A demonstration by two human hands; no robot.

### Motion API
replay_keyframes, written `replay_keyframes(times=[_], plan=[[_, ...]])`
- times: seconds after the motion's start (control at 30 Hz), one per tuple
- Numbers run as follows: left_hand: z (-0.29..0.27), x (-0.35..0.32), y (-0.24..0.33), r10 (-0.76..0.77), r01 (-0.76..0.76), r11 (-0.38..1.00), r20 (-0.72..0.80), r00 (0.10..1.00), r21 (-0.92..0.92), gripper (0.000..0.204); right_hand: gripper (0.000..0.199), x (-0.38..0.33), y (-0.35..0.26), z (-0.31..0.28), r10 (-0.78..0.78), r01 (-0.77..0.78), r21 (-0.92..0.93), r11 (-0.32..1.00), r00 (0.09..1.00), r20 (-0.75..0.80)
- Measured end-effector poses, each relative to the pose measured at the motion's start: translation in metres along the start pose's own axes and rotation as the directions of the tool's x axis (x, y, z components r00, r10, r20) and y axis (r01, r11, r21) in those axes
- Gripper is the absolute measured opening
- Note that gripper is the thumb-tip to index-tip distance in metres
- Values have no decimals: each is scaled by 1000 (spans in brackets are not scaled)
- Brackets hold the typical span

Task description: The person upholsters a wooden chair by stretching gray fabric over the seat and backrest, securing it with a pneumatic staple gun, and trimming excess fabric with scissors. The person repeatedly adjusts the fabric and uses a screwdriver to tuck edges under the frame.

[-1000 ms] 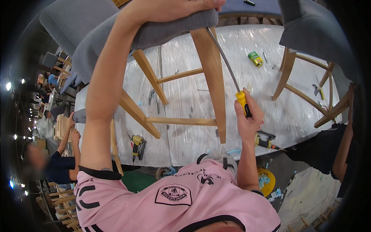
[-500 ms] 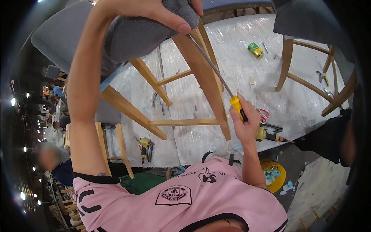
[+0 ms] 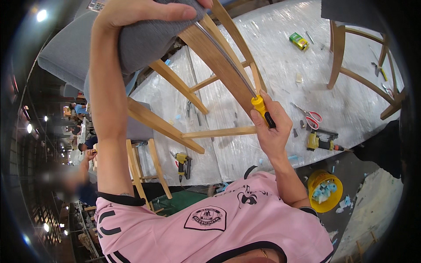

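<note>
My left hand [image 3: 144, 11] grips the grey padded seat [image 3: 144, 44] of an overturned wooden chair held up over the table. My right hand [image 3: 269, 129] is closed on the yellow-and-black handle of a long screwdriver [image 3: 262, 109]. Its steel shaft runs up along a wooden chair leg [image 3: 219, 61] toward the underside of the seat, where its tip is hidden. Other legs and rungs of the chair [image 3: 219, 131] spread out below and to the left.
A plastic-covered table [image 3: 272, 57] carries red-handled scissors [image 3: 311, 117], a yellow nail gun [image 3: 322, 142], another [image 3: 182, 163] near its front edge, and a green box [image 3: 298, 40]. A second chair [image 3: 351, 57] stands at the right. A yellow bucket [image 3: 324, 190] sits on the floor. People work at far left.
The chair has tilted closer and higher in view. My right hand with the screwdriver has shifted slightly left and up along the leg; my left hand keeps hold of the seat.
</note>
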State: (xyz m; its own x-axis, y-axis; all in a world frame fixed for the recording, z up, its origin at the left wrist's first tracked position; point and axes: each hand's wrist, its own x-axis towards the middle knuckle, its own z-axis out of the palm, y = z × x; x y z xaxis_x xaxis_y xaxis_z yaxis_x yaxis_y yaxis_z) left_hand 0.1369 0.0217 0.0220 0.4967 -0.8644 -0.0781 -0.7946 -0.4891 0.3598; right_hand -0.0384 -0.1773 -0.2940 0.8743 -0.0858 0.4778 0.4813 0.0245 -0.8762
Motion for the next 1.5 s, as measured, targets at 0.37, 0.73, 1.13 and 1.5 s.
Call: replay_keyframes(times=[0.37, 0.73, 1.13, 1.5], plan=[[-2, 13, 36, -72, 59, 983, 68, 995, 173, 36, 48, -1, 31, -63, 105, -143, 122, 982, 955, 276], [18, 17, 69, -53, 33, 983, 107, 993, 182, 34, 55, 48, 40, -131, 171, -454, 281, 846, 729, 663], [27, 18, 96, -173, 128, 953, 145, 974, 274, 36, 56, 58, 64, -150, 56, -455, 357, 816, 677, 734], [32, 18, 102, -172, 136, 958, 125, 977, 251, 36, 56, 59, 63, -158, 78, -463, 325, 825, 663, 745]])
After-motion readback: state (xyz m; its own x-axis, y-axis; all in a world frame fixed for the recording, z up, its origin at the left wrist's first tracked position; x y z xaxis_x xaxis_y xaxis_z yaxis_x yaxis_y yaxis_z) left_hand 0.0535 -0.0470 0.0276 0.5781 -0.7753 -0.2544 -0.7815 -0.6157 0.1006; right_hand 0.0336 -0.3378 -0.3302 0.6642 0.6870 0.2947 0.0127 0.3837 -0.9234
